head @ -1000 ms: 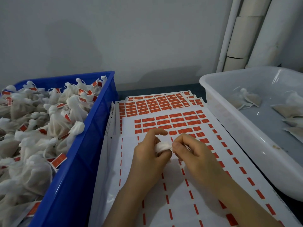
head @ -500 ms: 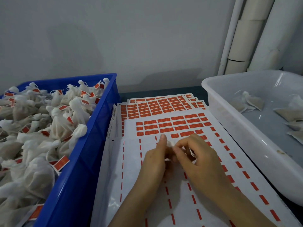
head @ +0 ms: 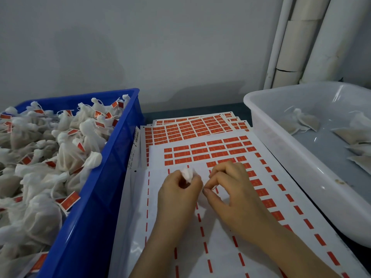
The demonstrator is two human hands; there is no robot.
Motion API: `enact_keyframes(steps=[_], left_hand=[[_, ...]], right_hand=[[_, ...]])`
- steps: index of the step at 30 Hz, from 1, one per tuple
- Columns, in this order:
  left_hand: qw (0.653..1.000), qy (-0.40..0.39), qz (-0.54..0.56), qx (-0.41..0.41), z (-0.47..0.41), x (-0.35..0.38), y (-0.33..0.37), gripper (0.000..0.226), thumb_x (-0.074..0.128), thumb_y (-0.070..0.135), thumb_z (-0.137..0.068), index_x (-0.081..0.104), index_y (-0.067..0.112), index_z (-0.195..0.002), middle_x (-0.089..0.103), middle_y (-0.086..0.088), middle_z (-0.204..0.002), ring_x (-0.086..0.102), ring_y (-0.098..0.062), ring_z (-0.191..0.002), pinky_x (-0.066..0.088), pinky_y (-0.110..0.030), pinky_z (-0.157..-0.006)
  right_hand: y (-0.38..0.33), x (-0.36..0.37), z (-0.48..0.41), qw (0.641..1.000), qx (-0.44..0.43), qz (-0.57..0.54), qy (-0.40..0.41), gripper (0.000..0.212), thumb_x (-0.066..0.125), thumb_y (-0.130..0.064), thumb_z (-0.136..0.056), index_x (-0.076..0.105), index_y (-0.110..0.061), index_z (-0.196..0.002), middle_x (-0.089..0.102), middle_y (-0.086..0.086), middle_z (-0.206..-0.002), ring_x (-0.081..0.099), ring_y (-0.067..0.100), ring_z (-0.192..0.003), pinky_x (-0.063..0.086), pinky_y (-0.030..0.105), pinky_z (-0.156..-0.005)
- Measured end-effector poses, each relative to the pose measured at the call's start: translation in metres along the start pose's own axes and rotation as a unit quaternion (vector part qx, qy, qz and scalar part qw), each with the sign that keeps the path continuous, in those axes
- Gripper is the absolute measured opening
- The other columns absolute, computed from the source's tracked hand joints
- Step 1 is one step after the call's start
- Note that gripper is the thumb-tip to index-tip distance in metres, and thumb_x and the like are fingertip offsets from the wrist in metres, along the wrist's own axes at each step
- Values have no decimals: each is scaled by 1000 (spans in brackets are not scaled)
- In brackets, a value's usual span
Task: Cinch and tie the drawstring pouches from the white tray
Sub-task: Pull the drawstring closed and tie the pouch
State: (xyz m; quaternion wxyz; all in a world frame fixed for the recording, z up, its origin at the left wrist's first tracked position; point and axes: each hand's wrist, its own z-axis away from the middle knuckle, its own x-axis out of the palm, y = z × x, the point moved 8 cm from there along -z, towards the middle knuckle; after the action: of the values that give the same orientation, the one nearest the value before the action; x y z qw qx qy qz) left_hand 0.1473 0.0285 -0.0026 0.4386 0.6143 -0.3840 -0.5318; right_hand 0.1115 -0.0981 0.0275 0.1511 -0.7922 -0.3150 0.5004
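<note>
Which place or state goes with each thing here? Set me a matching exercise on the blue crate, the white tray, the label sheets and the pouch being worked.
Things:
1. blue crate
2. white tray
3. label sheets
4. pouch

Places or states:
A. gripped in the left hand
B. on the right, a few flat pouches inside
C. on the left, heaped with tied pouches
D. lying flat between crate and tray

Pairs: 1-C, 2-B, 3-D, 4-A

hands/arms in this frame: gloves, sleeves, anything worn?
Nothing worn that shows. The left hand and right hand are bare: no gloves, rings, watch or bands. The forearms are uncovered down to the frame edge, with no sleeve in view and no markings.
</note>
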Motion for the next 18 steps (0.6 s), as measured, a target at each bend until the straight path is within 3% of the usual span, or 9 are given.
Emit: enact_keyframes(steps=[4, 10, 14, 16, 18], left_hand=[[997, -2, -60, 55, -2, 0, 5, 23, 67, 23, -85, 48, 35, -81, 50, 18, -91, 54, -6, -82, 40, -5, -54], [972, -34, -152, 178, 4, 7, 19, 20, 64, 18, -87, 50, 32, -83, 51, 19, -88, 52, -3, -83, 41, -1, -68], [950, 32, -187, 246, 11, -1, 29, 14, 69, 21, -82, 63, 23, -94, 59, 12, -99, 54, -7, -88, 44, -12, -81], [953, 89, -189, 219, 11, -12, 29, 29, 72, 29, -77, 63, 26, -105, 62, 10, -107, 57, -13, -94, 48, -23, -84], [957, 142, -188, 171, 11, -23, 28, 32, 75, 35, -74, 59, 32, -102, 61, 12, -105, 58, -14, -90, 51, -30, -81]], right_hand=[[-1, -2, 0, 1000, 0, 4, 14, 12, 64, -29, -79, 65, -18, -82, 60, -3, -106, 44, 9, -100, 31, 12, -86], [-9, 0, 2, 997, -65, 43, 12, 20, 63, -29, -78, 70, -20, -94, 59, -3, -125, 45, 19, -119, 34, 35, -100], [-12, 0, 2, 992, -90, 80, 39, 20, 64, -25, -74, 72, -15, -90, 69, 0, -104, 60, 23, -102, 47, 40, -89], [-11, -2, 2, 991, -87, 83, 59, 16, 65, -24, -72, 71, -14, -82, 70, -1, -92, 63, 22, -90, 48, 36, -82], [-8, -2, 0, 994, -67, 57, 61, 12, 65, -25, -74, 69, -15, -78, 68, -2, -86, 60, 18, -86, 48, 33, -79]])
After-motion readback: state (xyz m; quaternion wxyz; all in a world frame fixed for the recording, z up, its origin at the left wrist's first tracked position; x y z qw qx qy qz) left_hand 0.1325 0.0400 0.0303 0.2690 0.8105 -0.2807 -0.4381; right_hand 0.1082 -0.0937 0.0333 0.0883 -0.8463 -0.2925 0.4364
